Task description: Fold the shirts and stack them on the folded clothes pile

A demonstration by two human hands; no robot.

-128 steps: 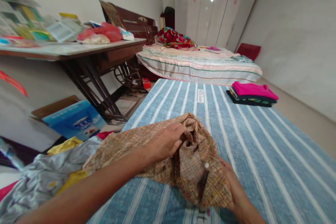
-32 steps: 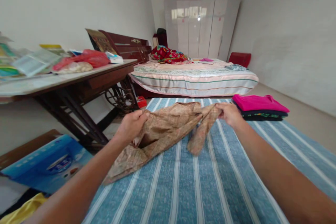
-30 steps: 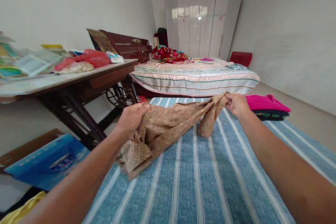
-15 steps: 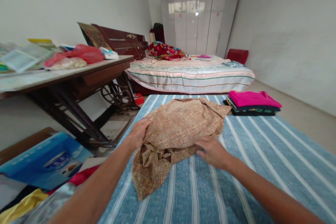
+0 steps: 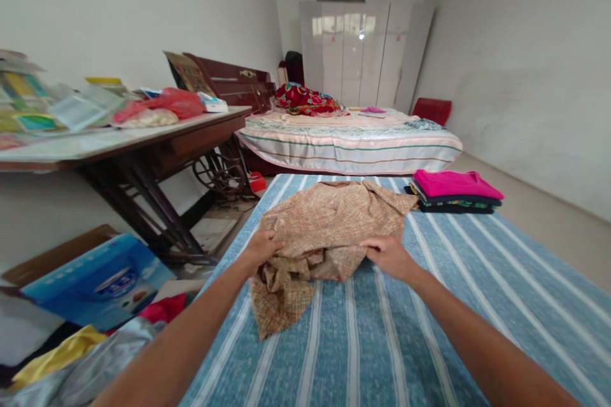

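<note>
A tan checked shirt [image 5: 334, 219] lies crumpled on the blue-and-white striped bed sheet [image 5: 396, 343]. My left hand [image 5: 261, 247] is closed on the shirt's near left side, where the cloth bunches in folds and one part trails toward me. On the near right edge, my right hand [image 5: 390, 255] pinches the cloth between thumb and fingers. Beyond that hand, at the bed's far right, stands a stack of folded clothes [image 5: 456, 191] with a bright pink one on top.
To the left, a sewing machine table [image 5: 191, 124] holds bags and packets. Below it are a blue box [image 5: 102, 283] and loose clothes [image 5: 90, 362]. Farther off stand a second bed [image 5: 353, 143] with a red floral blanket [image 5: 305, 100] and a white wardrobe [image 5: 356, 57].
The shirt's near edge has been lifted and drawn up a little, with both hands slightly farther from me. My view has shifted a little to the left.
</note>
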